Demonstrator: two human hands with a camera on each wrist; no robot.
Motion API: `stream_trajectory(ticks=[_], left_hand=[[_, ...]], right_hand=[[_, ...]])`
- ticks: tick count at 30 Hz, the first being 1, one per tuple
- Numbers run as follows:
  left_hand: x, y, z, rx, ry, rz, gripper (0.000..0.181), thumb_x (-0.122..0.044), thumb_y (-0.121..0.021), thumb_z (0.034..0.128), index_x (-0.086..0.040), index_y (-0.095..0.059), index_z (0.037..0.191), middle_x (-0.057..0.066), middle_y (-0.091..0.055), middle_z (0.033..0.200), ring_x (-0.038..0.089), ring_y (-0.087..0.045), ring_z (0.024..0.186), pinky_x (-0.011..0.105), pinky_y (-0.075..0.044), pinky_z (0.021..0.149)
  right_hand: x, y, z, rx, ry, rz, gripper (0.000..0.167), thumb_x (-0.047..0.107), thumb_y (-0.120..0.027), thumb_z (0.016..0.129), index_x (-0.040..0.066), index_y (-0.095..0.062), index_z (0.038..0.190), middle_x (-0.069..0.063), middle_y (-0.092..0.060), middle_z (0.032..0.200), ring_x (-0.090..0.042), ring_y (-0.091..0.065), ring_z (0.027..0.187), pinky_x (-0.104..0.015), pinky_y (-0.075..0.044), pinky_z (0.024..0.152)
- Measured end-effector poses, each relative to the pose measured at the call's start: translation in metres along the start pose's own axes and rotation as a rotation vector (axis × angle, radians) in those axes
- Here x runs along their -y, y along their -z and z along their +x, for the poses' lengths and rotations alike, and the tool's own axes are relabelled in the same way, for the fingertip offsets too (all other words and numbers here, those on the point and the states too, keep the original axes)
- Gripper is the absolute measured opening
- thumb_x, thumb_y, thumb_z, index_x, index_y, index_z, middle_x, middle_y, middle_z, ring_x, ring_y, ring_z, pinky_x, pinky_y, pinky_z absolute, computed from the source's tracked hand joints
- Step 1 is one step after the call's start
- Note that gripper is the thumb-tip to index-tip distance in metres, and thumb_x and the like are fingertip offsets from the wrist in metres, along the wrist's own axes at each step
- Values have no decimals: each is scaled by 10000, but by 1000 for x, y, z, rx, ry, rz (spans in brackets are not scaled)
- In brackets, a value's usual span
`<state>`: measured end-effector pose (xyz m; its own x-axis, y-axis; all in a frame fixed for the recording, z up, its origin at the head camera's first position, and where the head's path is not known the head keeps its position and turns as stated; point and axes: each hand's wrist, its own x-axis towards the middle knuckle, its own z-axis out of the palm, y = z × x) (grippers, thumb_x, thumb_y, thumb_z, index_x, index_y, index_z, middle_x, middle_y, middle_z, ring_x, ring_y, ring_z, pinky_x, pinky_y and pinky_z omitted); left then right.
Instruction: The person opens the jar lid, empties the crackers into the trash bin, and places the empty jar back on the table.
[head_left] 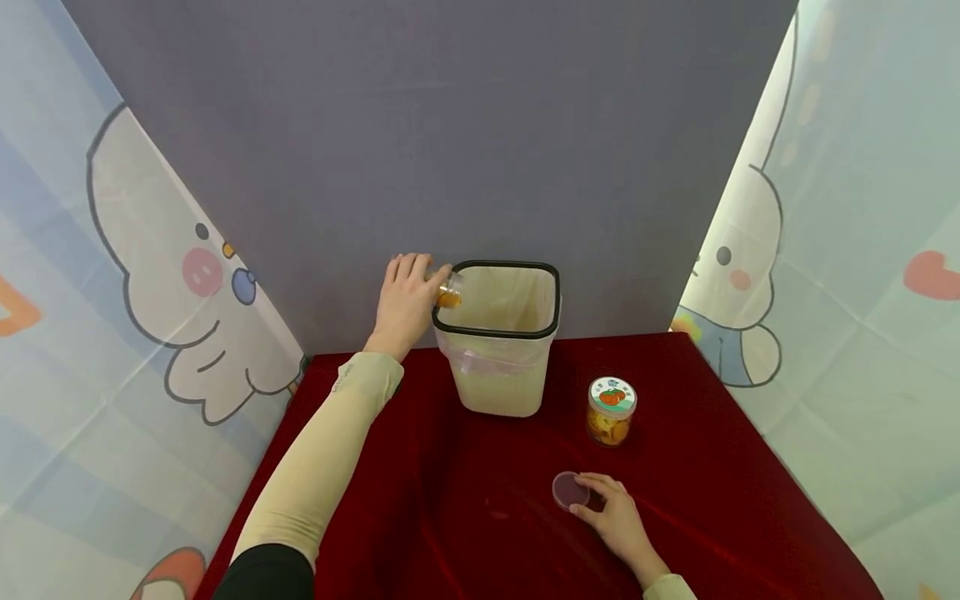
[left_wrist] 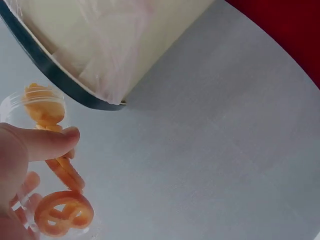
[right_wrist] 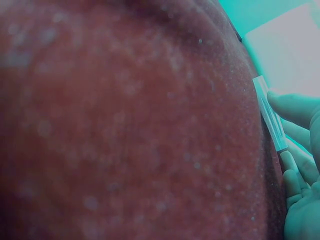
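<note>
Left grip (head_left: 407, 302) holds a clear jar (head_left: 452, 288) — orange snacks (left_wrist: 65, 174) inside; right grip (head_left: 618, 518) pinches a round lid (head_left: 568, 492).

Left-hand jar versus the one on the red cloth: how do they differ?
The held jar has a bare mouth; the standing jar wears a green-and-white lid. The held jar, gripped by the left hand, tilts toward the bin; the standing jar sits upright on the red cloth. Both are clear and contain orange-toned snacks.
</note>
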<state>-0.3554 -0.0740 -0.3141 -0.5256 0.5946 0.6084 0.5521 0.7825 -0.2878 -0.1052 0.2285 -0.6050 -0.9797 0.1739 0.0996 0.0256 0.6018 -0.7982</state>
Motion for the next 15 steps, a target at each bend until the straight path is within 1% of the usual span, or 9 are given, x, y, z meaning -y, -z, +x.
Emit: stream_trajectory(ticks=[6, 10, 13, 15], left_hand=[[0, -1, 0, -2, -1, -8, 580, 21, -797, 810, -180, -646, 1332, 147, -524, 1307, 358, -429, 1264, 502, -237, 1149], [6, 1, 1, 6, 20, -23, 566, 8, -788, 824, -178, -642, 1339, 152, -516, 1304, 364, -424, 1263, 511, -228, 1150], [11, 2, 3, 27, 20, -33, 554, 17, -745, 853, -175, -626, 1359, 155, -506, 1308, 372, -415, 1265, 515, -221, 1149], [12, 1, 4, 36, 26, -40, 561, 43, -718, 856, -174, -620, 1365, 156, -502, 1309, 376, -412, 1265, 518, -221, 1147]], right_hand=[[1, 0, -1, 0, 0, 2, 469, 253, -875, 756, 151, -724, 1189, 22, -647, 1251, -199, -555, 1124, -441, -456, 953], [1, 0, -2, 1, 12, 7, 468, 250, -873, 757, 147, -724, 1189, 24, -645, 1256, -204, -554, 1132, -452, -454, 964], [2, -1, -2, -2, 15, 9, 466, 248, -870, 759, 143, -724, 1189, 19, -643, 1261, -217, -553, 1146, -461, -453, 967], [2, 0, -2, -9, 17, 3, 463, 259, -870, 759, 141, -726, 1183, 16, -644, 1258, -229, -553, 1151, -462, -457, 962]])
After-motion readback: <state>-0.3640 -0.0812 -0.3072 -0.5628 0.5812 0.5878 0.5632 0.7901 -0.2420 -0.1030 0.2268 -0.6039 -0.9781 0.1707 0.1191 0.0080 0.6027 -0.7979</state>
